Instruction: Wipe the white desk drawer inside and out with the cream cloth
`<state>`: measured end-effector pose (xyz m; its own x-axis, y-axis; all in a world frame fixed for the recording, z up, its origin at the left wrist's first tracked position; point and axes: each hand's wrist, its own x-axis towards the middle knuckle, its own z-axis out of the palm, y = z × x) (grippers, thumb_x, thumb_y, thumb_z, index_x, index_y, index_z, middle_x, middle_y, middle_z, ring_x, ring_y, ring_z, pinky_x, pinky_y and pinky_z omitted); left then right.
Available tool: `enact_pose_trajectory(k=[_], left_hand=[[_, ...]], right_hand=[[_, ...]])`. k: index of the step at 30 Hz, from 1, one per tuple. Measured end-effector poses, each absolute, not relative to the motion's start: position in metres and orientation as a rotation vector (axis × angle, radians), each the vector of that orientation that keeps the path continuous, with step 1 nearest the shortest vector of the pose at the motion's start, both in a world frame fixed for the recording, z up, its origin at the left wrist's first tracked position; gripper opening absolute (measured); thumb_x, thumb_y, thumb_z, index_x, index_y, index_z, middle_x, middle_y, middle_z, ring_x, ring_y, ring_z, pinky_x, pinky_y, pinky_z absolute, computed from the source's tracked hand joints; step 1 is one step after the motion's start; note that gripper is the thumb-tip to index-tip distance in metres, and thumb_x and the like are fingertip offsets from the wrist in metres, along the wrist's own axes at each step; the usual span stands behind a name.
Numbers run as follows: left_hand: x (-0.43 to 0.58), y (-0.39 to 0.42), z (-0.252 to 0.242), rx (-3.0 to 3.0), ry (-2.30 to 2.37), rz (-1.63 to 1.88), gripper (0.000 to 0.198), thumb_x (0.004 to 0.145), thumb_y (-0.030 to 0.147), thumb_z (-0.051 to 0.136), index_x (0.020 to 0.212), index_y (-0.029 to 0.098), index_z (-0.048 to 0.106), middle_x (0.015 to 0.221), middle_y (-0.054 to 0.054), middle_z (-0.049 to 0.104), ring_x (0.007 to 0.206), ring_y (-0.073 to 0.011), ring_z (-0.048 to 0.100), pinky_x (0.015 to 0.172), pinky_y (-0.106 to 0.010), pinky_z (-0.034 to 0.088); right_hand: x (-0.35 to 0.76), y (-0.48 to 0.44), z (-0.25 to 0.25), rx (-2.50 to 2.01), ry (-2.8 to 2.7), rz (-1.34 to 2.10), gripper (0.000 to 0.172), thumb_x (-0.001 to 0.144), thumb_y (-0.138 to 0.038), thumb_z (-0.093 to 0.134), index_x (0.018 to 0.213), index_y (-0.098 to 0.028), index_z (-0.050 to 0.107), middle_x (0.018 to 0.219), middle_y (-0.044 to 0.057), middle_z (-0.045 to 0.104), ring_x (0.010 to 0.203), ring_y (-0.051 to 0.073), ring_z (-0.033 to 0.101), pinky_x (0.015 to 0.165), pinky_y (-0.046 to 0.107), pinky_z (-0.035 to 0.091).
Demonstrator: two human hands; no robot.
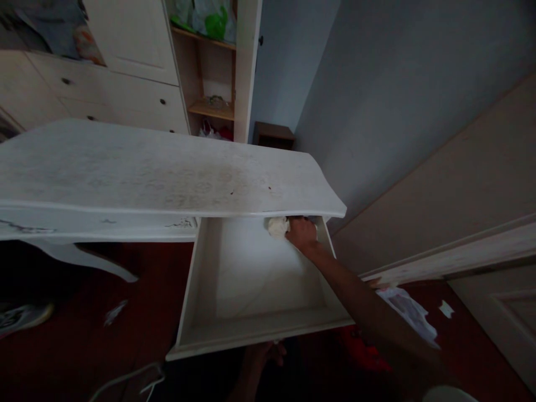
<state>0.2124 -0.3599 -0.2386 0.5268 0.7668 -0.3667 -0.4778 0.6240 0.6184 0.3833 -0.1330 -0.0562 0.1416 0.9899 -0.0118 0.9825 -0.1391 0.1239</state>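
right fingers (293,228) grip white cloth (277,227) inside the drawer (263,273).

Dim light leaves the room shadowy. A blue-grey wall (389,111) rises on the right above a pale lower band (444,190). Toward the back stands a white cupboard (134,33) with dark knobs (163,101), its open door (247,72) beside wooden shelves (199,108). A small brown cabinet (274,131) sits near the wall. The floor (473,340) is dark red, with a crumpled plastic bag (408,312) near a panelled door (502,304).
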Motion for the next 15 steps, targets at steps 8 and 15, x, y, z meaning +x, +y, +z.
enact_pose_trajectory(k=[8,15], left_hand=[[0.223,-0.358,-0.253,0.451,0.677,0.796,0.062,0.052,0.069,0.080,0.075,0.012,0.074,0.062,-0.009,0.070,0.047,-0.0162,0.058,0.046,-0.028,0.044],[0.219,-0.364,-0.225,0.530,0.747,0.891,0.059,0.065,0.069,0.071,0.080,0.012,0.073,0.067,-0.010,0.070,0.053,-0.0169,0.059,0.053,-0.030,0.046]], right_hand=[[0.327,-0.132,-0.059,2.235,2.213,0.052,0.031,0.086,-0.027,0.058,0.115,-0.020,0.066,0.109,0.013,0.073,0.099,0.027,0.069,0.082,0.036,0.056],[0.238,-0.118,-0.068,1.970,2.544,0.011,0.032,0.087,-0.026,0.057,0.118,-0.019,0.064,0.115,0.014,0.072,0.104,0.028,0.068,0.090,0.040,0.052]])
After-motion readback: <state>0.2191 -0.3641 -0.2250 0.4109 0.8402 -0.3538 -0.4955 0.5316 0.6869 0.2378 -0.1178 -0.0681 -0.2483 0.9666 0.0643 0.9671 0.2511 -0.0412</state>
